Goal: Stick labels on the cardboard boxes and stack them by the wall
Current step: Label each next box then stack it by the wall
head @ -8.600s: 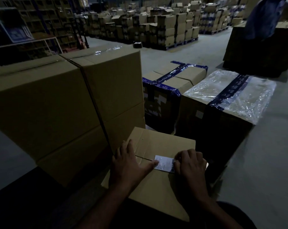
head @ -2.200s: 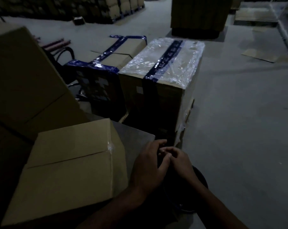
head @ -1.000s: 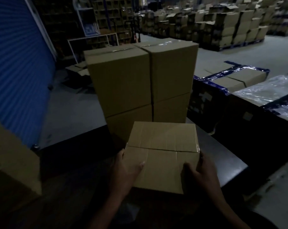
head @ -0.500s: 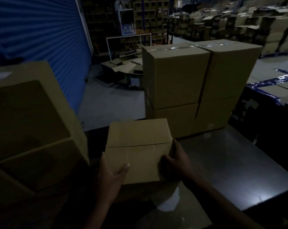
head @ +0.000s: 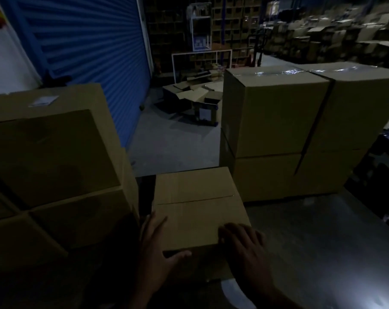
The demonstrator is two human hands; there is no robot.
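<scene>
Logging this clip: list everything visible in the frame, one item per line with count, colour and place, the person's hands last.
small box: one, brown, centre foreground, both hands on it
left stack: several brown boxes, left, beside the small box
label: one, white, on top of the left stack
right stack: four visible brown boxes, right, behind the small box
roller door: one, blue, back left
flattened cartons: a heap, brown, on the floor by the door
left hand: grips the small box's near left corner
right hand: grips its near right corner
</scene>
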